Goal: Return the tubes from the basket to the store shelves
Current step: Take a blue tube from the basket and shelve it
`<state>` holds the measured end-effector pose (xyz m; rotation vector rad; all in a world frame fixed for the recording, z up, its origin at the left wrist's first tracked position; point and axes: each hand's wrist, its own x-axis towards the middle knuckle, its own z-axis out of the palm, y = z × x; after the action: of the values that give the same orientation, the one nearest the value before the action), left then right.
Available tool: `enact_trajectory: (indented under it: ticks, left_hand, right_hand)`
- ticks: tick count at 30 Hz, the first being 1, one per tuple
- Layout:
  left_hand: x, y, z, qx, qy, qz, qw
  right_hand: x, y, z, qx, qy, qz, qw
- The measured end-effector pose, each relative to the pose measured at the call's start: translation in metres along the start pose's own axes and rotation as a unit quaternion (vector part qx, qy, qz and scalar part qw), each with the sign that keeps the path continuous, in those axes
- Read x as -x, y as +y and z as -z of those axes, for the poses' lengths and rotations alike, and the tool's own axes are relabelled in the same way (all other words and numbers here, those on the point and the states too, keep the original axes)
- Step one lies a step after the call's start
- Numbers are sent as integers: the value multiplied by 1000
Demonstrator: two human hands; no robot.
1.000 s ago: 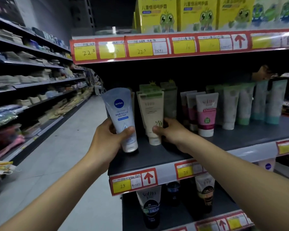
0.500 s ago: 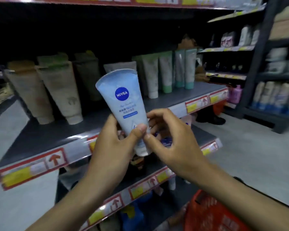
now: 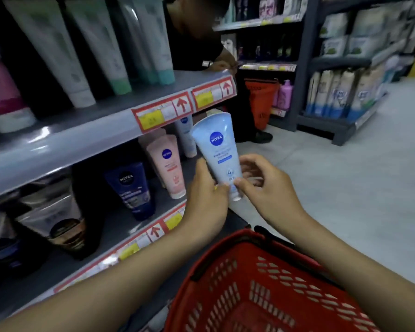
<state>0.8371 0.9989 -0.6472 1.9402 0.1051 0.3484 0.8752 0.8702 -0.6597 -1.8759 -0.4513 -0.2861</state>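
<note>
I see both hands meet on one light blue tube (image 3: 215,154), held cap-down and tilted slightly left in the air, just in front of the open end of the lower shelf (image 3: 116,225) and above the near rim of the red basket (image 3: 216,271); it touches neither. The left hand (image 3: 206,203) wraps the lower part of the tube from the left, with its fingers curled behind and its thumb on the front. The right hand (image 3: 267,192) pinches the tube near the cap with its thumb on the front. Its other fingers are bent behind the tube, and through the blur I can't quite tell whether they all touch it. The lower shelf is a dark grey board holding a pink tube (image 3: 169,170) and a dark blue tube (image 3: 132,190), both standing on their caps, with darker packs further left. Above it runs the upper shelf (image 3: 77,140), its pale front edge carrying red-and-yellow price labels (image 3: 163,113). On that shelf, white tubes with green caps (image 3: 101,46) lean in a row. The floor (image 3: 345,178) is pale grey and smooth. At the far end of the aisle a person in dark clothes (image 3: 192,37) bends at the shelf corner, with an orange basket (image 3: 261,101) beside them. Beyond, a grey shelving unit (image 3: 304,68) holds pale packs.
</note>
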Motion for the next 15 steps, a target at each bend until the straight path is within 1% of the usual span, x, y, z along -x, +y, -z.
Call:
enact_trajectory:
  ticks: [2, 6, 9, 12, 15]
  left_hand:
    - [-15, -12, -13, -2, 37, 28, 999]
    - [-55, -38, -34, -27, 125, 14, 992]
    - [-87, -51, -43, 7, 188, 32, 982]
    - [-113, -65, -47, 32, 201, 57, 977]
    - [-130, -85, -46, 8, 218, 81, 972]
  right_hand:
    - [-16, 20, -9, 26, -3, 6, 1000]
    - [-55, 49, -31, 34, -4, 32, 999]
    - [-87, 66, -50, 28, -17, 41, 999]
    - [-110, 85, -70, 25, -42, 31, 998]
    - [-125, 102, -87, 58, -63, 37, 996]
